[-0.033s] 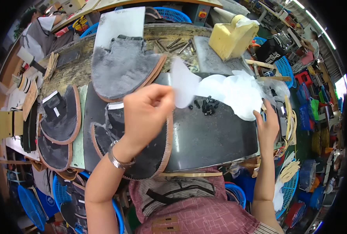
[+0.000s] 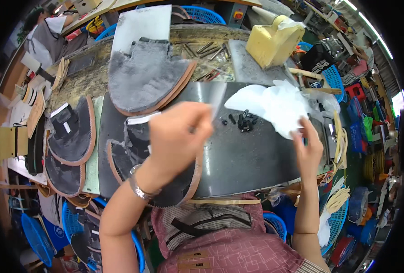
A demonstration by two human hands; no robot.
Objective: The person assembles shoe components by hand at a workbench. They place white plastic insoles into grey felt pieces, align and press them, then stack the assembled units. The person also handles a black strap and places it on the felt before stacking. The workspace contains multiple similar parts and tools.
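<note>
My left hand (image 2: 179, 134) is raised over a dark metal plate (image 2: 247, 159) on the bench and pinches a thin, pale, blurred sheet (image 2: 216, 98) between its fingertips. A metal bracelet sits on that wrist. My right hand (image 2: 309, 148) is at the plate's right side, fingers pinching the lower edge of a crumpled white plastic wrap (image 2: 274, 102). A small heap of black parts (image 2: 244, 121) lies on the plate just left of the wrap. Under my left hand lie dark shoe-shaped pieces with brown rims (image 2: 174, 195).
A grey fuzzy piece with a brown rim (image 2: 143, 77) lies at the back. More dark pieces (image 2: 72, 132) are stacked at the left. A yellow block (image 2: 272, 43) stands at the back right. Blue baskets (image 2: 336, 79) and tan strips (image 2: 338, 136) crowd the right side.
The pale sheet in my left hand showed as a broad white shape before and is now narrow and blurred. Both hands have barely shifted.
</note>
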